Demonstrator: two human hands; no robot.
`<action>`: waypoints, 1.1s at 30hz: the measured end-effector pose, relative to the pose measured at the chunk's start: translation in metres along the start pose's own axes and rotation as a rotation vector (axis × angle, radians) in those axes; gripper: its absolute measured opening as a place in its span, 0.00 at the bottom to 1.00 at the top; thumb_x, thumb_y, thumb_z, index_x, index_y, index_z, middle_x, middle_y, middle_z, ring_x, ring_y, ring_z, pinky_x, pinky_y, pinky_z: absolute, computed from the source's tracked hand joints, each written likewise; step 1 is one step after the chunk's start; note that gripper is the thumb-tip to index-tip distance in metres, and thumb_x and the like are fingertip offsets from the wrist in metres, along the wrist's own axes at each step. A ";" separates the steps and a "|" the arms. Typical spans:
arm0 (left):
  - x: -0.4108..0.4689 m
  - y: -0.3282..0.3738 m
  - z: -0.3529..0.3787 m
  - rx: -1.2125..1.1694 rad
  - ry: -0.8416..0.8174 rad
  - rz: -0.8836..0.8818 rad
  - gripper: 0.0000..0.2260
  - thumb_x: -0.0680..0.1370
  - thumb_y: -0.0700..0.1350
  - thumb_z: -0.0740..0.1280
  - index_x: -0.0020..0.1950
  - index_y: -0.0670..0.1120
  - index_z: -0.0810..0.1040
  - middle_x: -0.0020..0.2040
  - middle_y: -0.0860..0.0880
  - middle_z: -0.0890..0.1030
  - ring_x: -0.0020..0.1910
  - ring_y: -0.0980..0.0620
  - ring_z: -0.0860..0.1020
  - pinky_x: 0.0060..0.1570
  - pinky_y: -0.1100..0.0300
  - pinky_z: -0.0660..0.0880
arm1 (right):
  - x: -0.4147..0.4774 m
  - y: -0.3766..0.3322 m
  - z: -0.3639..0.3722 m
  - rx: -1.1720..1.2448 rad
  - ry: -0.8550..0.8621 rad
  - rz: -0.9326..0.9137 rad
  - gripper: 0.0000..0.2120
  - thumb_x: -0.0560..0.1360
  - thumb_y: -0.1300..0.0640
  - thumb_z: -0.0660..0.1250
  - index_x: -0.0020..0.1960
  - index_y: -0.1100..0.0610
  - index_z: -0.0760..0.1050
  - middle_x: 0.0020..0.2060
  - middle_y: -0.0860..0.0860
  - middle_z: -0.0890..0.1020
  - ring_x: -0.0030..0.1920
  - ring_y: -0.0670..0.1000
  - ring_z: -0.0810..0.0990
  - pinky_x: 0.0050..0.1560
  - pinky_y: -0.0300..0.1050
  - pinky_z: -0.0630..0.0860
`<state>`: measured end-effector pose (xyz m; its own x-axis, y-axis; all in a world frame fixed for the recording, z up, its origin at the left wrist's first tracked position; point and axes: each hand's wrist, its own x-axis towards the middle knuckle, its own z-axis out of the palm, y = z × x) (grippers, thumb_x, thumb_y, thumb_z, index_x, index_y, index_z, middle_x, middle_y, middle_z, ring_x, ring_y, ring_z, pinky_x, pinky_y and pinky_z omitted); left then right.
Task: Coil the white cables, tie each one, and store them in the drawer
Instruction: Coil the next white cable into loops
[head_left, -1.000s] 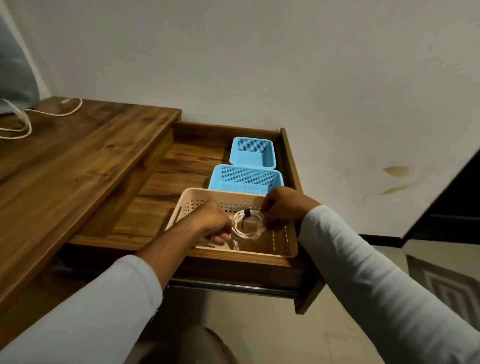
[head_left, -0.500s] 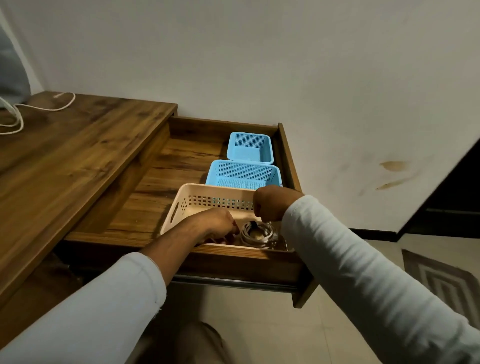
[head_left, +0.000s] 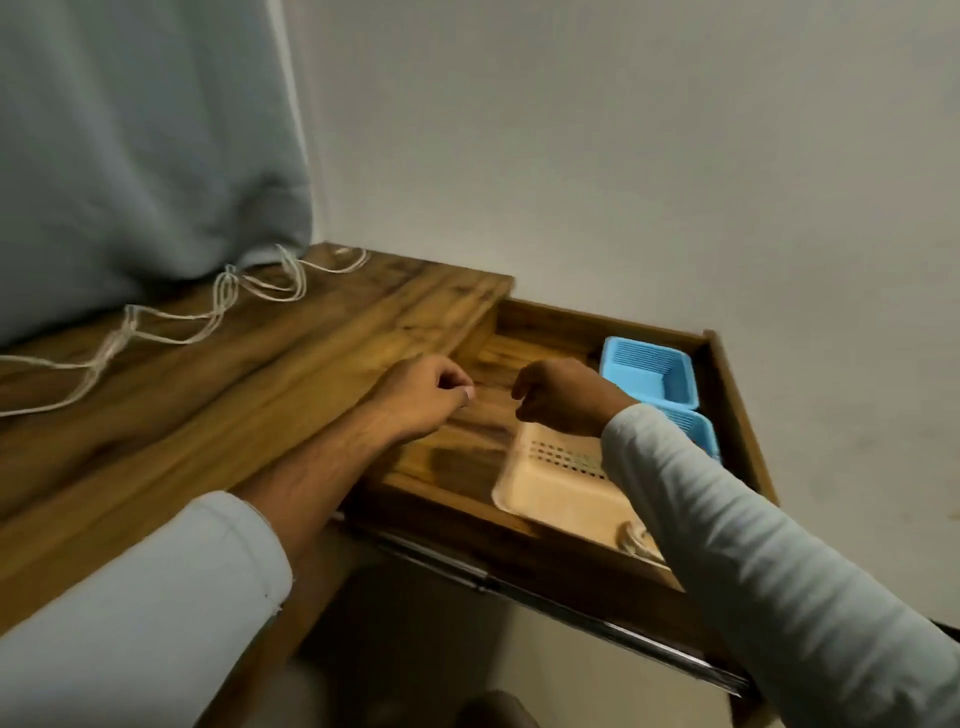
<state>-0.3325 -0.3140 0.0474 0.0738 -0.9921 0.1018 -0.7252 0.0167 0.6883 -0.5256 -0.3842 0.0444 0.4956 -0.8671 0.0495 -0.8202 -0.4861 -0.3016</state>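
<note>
A coiled white cable (head_left: 636, 540) lies in the beige basket (head_left: 550, 493) at the front of the open wooden drawer (head_left: 519, 540); my right sleeve hides most of it. My left hand (head_left: 421, 397) and my right hand (head_left: 561, 397) hover above the drawer, fingers curled loosely, holding nothing. A long loose white cable (head_left: 208, 317) sprawls in loops across the wooden desktop (head_left: 218, 415) to the left.
Two blue baskets (head_left: 649, 376) sit at the back right of the drawer, the nearer one partly behind my right arm. A pale curtain (head_left: 130, 156) hangs over the desk's far left. A white wall stands behind. The drawer's metal rail (head_left: 519, 587) juts out in front.
Both hands let go of the coiled cable in the beige basket and rose out of it. My view swung left, bringing the loose cable on the desk into sight.
</note>
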 end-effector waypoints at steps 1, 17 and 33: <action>-0.006 -0.010 -0.019 0.045 0.056 -0.006 0.07 0.82 0.49 0.69 0.59 0.53 0.84 0.54 0.55 0.82 0.51 0.55 0.79 0.51 0.56 0.76 | 0.008 -0.017 0.002 0.017 0.015 -0.046 0.13 0.79 0.53 0.73 0.63 0.53 0.81 0.59 0.52 0.84 0.56 0.53 0.83 0.61 0.51 0.81; -0.216 -0.201 -0.235 0.278 0.710 -0.412 0.04 0.79 0.47 0.73 0.53 0.51 0.86 0.48 0.52 0.85 0.48 0.51 0.81 0.48 0.57 0.74 | 0.051 -0.356 0.103 0.166 -0.073 -0.640 0.18 0.79 0.46 0.70 0.67 0.48 0.78 0.65 0.52 0.81 0.65 0.56 0.78 0.64 0.53 0.77; -0.296 -0.290 -0.243 0.443 0.907 -0.779 0.15 0.80 0.47 0.71 0.66 0.52 0.78 0.68 0.46 0.74 0.71 0.42 0.69 0.68 0.50 0.69 | 0.028 -0.475 0.195 -0.018 0.337 -1.029 0.18 0.74 0.49 0.70 0.62 0.53 0.79 0.62 0.57 0.78 0.64 0.61 0.74 0.61 0.59 0.73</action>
<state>0.0226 0.0048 -0.0076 0.8933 -0.2773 0.3536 -0.4322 -0.7455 0.5073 -0.0665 -0.1565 0.0039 0.8469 -0.0266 0.5311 -0.0616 -0.9969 0.0483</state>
